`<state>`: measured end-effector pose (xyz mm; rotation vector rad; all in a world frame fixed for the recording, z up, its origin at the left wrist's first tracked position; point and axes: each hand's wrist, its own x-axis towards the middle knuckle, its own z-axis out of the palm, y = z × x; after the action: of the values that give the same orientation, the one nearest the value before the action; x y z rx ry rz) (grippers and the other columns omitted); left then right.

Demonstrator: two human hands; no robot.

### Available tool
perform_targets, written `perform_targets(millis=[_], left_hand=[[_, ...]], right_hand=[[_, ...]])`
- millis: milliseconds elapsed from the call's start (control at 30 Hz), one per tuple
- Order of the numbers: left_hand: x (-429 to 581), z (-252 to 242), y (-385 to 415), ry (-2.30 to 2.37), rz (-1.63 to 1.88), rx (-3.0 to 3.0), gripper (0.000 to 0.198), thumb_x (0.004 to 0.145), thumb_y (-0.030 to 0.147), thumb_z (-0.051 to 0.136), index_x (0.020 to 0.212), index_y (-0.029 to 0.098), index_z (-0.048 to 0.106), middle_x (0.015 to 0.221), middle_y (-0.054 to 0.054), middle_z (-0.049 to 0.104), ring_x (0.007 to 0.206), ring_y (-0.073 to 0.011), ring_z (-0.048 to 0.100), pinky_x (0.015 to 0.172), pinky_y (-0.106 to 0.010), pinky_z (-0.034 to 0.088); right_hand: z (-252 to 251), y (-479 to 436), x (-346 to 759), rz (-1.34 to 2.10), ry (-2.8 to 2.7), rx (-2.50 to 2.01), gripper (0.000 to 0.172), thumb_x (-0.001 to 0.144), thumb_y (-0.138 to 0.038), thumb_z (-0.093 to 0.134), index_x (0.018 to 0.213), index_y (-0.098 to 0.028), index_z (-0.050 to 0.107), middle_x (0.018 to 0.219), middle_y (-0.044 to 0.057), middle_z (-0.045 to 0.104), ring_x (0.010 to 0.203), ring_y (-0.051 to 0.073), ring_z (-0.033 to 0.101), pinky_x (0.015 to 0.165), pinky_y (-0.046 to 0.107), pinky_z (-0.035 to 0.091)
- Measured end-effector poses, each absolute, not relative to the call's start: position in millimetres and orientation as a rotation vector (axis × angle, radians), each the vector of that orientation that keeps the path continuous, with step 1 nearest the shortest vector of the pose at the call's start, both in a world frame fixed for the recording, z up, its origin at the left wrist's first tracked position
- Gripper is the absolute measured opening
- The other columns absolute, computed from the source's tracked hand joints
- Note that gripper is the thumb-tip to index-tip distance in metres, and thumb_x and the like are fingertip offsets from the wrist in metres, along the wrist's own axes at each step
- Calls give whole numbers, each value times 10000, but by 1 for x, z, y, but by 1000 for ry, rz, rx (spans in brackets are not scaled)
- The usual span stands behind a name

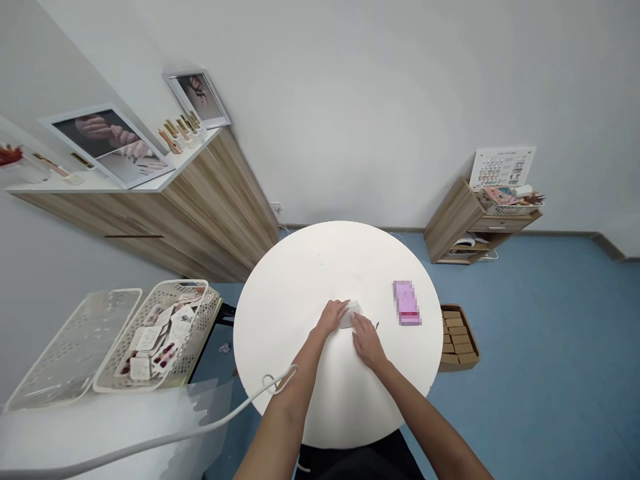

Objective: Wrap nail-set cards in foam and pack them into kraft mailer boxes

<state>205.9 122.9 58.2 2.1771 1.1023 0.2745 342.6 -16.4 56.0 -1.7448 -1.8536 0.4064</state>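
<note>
A small greyish-white piece (349, 315), perhaps folded paper or cloth, lies on the round white table (285, 293) between my hands. My left hand (331, 317) has its fingers closed at the piece's left and upper edge. At the lower right edge, the fingers of my right hand (367, 341) press together on the same piece. A short dark object (377, 325), too small to name, lies just right of my right hand. Farther right on the table is a purple rectangular thing (407, 303), blurred into blocks.
A white cable (220, 421) crosses at lower left, passing near my left forearm. White baskets (187, 347) with packets and cards stand at left. A cardboard box (463, 360) of small brown boxes sits on the floor at right. Wooden cabinets (220, 200) stand behind.
</note>
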Motion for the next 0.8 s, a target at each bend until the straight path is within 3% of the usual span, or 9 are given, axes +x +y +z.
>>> perform_targets(millis=[100, 167, 333, 433, 567, 700, 800], left_hand=[[211, 51, 124, 1176, 314, 2155, 385, 964, 315, 361, 1236, 253, 626, 1043, -48, 641, 949, -199, 569, 914, -345, 471], [214, 49, 116, 1261, 368, 2158, 388, 970, 294, 343, 1235, 248, 623, 1117, -56, 624, 993, -195, 572, 930, -345, 468], [213, 45, 69, 1483, 516, 2251, 453, 970, 219, 300, 1384, 225, 483, 1448, -97, 462, 1252, -248, 470, 1071, -458, 364], [206, 42, 34, 1404, 497, 2358, 533, 940, 149, 303, 1453, 269, 383, 1491, -47, 437, 1376, -240, 363, 1176, -525, 176], [203, 46, 17, 1404, 379, 2387, 626, 911, 122, 308, 1514, 276, 235, 1552, -33, 337, 1457, -253, 217, 1167, -632, 23], [200, 70, 30, 1296, 165, 2314, 647, 867, 135, 380, 1496, 255, 288, 1562, -38, 313, 1456, -252, 225, 1174, -614, 83], [182, 90, 32, 1276, 197, 2221, 650, 848, 92, 364, 1481, 229, 321, 1583, -37, 259, 1463, -220, 206, 1184, -514, 189]], right_hand=[[47, -18, 333, 352, -2053, -1782, 616, 889, -141, 365, 1499, -152, 278, 1561, 117, 298, 1458, 272, 187, 1156, 509, 241], [43, -16, 330, 343, -2092, -1842, 666, 873, -135, 382, 1520, -155, 227, 1583, 105, 248, 1474, 275, 136, 1168, 522, 202], [42, -10, 334, 376, -2123, -1895, 756, 801, -78, 403, 1528, -178, 220, 1571, 99, 272, 1466, 269, 185, 1181, 556, 112], [43, -10, 336, 369, -2128, -1884, 823, 739, -33, 410, 1526, -201, 235, 1561, 87, 297, 1461, 262, 205, 1180, 564, 86], [49, -7, 339, 393, -2137, -1905, 790, 723, -21, 400, 1489, -204, 341, 1536, 91, 352, 1443, 264, 256, 1171, 569, 85], [63, 4, 348, 493, -2149, -1992, 671, 743, -38, 368, 1382, -193, 502, 1469, 85, 465, 1375, 248, 379, 1163, 571, 83], [70, 16, 348, 399, -2118, -2055, 534, 808, -87, 340, 1270, -165, 597, 1386, 107, 552, 1321, 268, 433, 1146, 570, 133]])
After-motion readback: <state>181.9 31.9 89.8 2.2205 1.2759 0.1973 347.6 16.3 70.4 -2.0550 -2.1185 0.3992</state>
